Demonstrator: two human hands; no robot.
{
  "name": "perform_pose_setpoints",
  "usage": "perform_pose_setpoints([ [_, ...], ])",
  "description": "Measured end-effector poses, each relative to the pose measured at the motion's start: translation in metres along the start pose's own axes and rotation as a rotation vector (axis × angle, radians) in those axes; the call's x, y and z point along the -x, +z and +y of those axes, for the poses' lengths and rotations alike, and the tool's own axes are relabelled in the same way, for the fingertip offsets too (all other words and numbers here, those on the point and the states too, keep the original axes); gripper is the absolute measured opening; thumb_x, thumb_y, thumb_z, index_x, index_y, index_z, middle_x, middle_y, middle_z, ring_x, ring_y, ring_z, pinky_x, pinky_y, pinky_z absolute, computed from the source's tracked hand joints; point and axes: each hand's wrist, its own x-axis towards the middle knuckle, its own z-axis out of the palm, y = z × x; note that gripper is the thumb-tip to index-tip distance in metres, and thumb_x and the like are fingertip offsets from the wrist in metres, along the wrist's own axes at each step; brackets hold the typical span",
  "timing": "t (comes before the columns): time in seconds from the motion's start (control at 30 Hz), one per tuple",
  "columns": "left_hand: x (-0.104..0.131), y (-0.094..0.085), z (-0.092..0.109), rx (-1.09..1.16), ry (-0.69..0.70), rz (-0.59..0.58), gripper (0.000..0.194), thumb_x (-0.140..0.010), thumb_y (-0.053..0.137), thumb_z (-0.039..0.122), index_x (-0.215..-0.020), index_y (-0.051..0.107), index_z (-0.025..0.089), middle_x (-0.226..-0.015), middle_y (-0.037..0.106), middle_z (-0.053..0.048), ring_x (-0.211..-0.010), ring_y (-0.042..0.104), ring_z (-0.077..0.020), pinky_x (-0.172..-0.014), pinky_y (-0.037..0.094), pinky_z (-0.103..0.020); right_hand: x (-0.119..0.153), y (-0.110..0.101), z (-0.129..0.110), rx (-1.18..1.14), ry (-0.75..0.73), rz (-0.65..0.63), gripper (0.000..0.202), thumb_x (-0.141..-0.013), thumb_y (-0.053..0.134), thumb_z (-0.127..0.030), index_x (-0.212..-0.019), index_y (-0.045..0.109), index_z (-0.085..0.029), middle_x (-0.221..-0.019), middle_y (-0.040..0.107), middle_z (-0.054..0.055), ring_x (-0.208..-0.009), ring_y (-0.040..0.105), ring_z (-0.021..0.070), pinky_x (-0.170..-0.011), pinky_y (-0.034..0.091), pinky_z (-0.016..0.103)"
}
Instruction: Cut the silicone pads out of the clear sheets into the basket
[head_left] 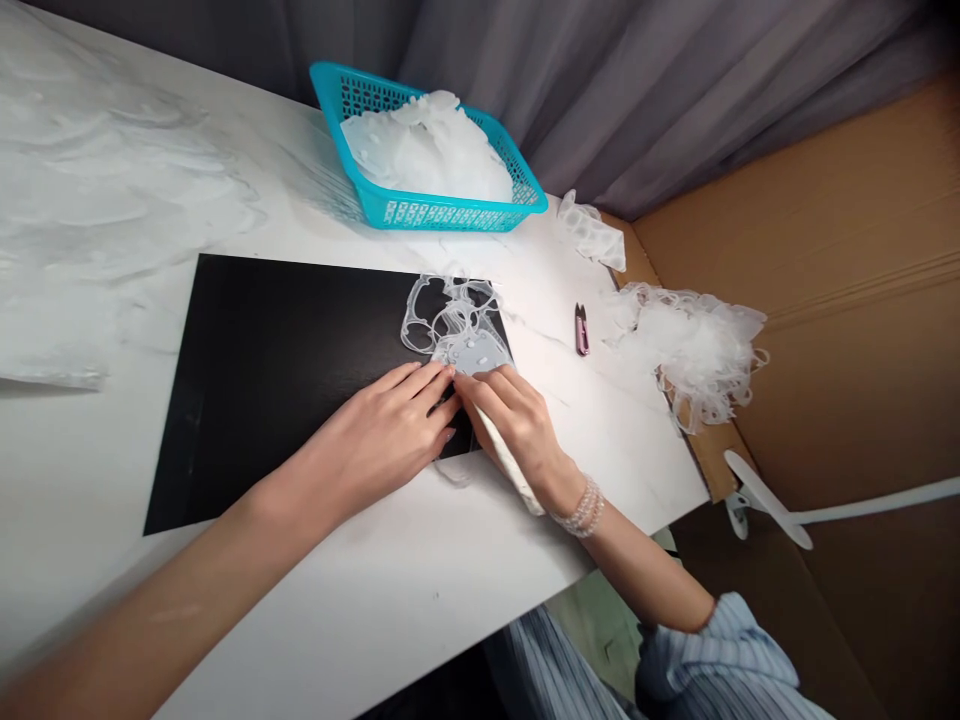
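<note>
A translucent plastic piece with small raised bumps (476, 352) lies at the right end of a black mat (300, 350), beside a tangle of clear cut-out loops (431, 315). My left hand (390, 425) bears down on the near edge of this piece, fingers bent and close together. Closed around a slim tool with a white wrapped handle (510, 460), my right hand (521, 420) meets the left fingertips at the same edge. The tool's tip is hidden under my fingers. A beaded bracelet (585, 510) circles my right wrist.
A turquoise basket (450, 212) heaped with translucent pieces (442, 150) stands at the back. Small pink thread snips (582, 332) lie to the right. Clear scraps (697, 345) pile up by the cardboard wall (840, 240). Clear plastic sheeting (90, 170) covers the table's left side.
</note>
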Motion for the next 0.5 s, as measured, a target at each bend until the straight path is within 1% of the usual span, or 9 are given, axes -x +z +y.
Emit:
perform_pose_setpoints([
  [0.03, 0.000, 0.000, 0.000, -0.003, 0.002, 0.009, 0.038, -0.100, 0.043, 0.023, -0.123, 0.067, 0.004, -0.133, 0.065, -0.021, -0.128, 0.058, -0.0295, -0.109, 0.044, -0.042, -0.002, 0.001, 0.000, 0.027, -0.010, 0.011, 0.025, -0.102, 0.042, -0.011, -0.113, 0.065, -0.010, -0.091, 0.069, 0.012, -0.081, 0.062, 0.0216, -0.075, 0.057, 0.037],
  [0.1, 0.001, 0.000, 0.000, -0.007, 0.009, 0.021, 0.038, -0.100, 0.042, 0.022, -0.122, 0.067, 0.004, -0.131, 0.066, -0.021, -0.126, 0.060, -0.0299, -0.109, 0.045, -0.043, -0.003, 0.002, 0.001, 0.070, -0.016, 0.019, 0.026, -0.102, 0.044, -0.011, -0.116, 0.066, -0.007, -0.110, 0.070, 0.019, -0.103, 0.065, 0.0265, -0.087, 0.058, 0.042],
  [0.17, 0.001, 0.000, 0.000, -0.001, 0.005, 0.024, 0.040, -0.101, 0.039, 0.023, -0.123, 0.067, 0.005, -0.131, 0.067, -0.020, -0.125, 0.060, -0.0301, -0.108, 0.046, -0.044, -0.002, 0.003, -0.001, 0.087, -0.003, -0.022, 0.030, -0.102, 0.043, -0.010, -0.123, 0.064, -0.004, -0.128, 0.064, 0.023, -0.125, 0.059, 0.0308, -0.101, 0.055, 0.047],
  [0.23, 0.001, -0.001, -0.001, 0.014, 0.002, 0.021, 0.040, -0.101, 0.037, 0.022, -0.122, 0.068, 0.006, -0.129, 0.068, -0.019, -0.125, 0.060, -0.0305, -0.108, 0.046, -0.045, 0.000, 0.004, -0.003, 0.085, 0.012, -0.090, 0.035, -0.102, 0.040, -0.008, -0.130, 0.060, -0.004, -0.133, 0.061, 0.024, -0.134, 0.053, 0.0312, -0.108, 0.052, 0.049],
  [0.3, 0.001, -0.001, -0.001, 0.036, 0.002, 0.015, 0.040, -0.101, 0.037, 0.021, -0.121, 0.069, 0.005, -0.129, 0.068, -0.020, -0.125, 0.060, -0.0313, -0.108, 0.046, -0.046, 0.000, 0.005, -0.004, 0.048, 0.025, -0.130, 0.037, -0.101, 0.039, -0.006, -0.132, 0.059, -0.004, -0.132, 0.062, 0.023, -0.133, 0.055, 0.0308, -0.109, 0.052, 0.049],
  [0.37, 0.001, 0.000, -0.001, 0.058, -0.003, 0.010, 0.041, -0.100, 0.038, 0.020, -0.125, 0.067, 0.004, -0.131, 0.066, -0.022, -0.127, 0.059, -0.0329, -0.108, 0.046, -0.048, 0.000, 0.003, 0.001, -0.062, 0.059, -0.102, 0.037, -0.101, 0.040, -0.007, -0.131, 0.060, -0.008, -0.130, 0.065, 0.020, -0.129, 0.059, 0.0286, -0.107, 0.054, 0.047],
  [0.43, 0.002, 0.001, -0.002, 0.076, -0.012, -0.003, 0.042, -0.100, 0.038, 0.020, -0.131, 0.063, 0.004, -0.136, 0.063, -0.023, -0.129, 0.057, -0.0344, -0.108, 0.046, -0.049, 0.001, -0.006, 0.017, -0.230, 0.171, 0.025, 0.034, -0.101, 0.042, -0.012, -0.128, 0.063, -0.015, -0.124, 0.069, 0.014, -0.118, 0.067, 0.0242, -0.103, 0.058, 0.043],
  [0.5, 0.003, 0.002, -0.002, 0.084, -0.009, -0.025, 0.044, -0.100, 0.038, 0.020, -0.134, 0.061, 0.005, -0.140, 0.059, -0.023, -0.132, 0.055, -0.0350, -0.108, 0.046, -0.050, 0.003, -0.022, 0.046, -0.447, 0.390, 0.225, 0.027, -0.102, 0.047, -0.021, -0.121, 0.066, -0.021, -0.114, 0.073, 0.008, -0.105, 0.072, 0.0199, -0.098, 0.060, 0.039],
])
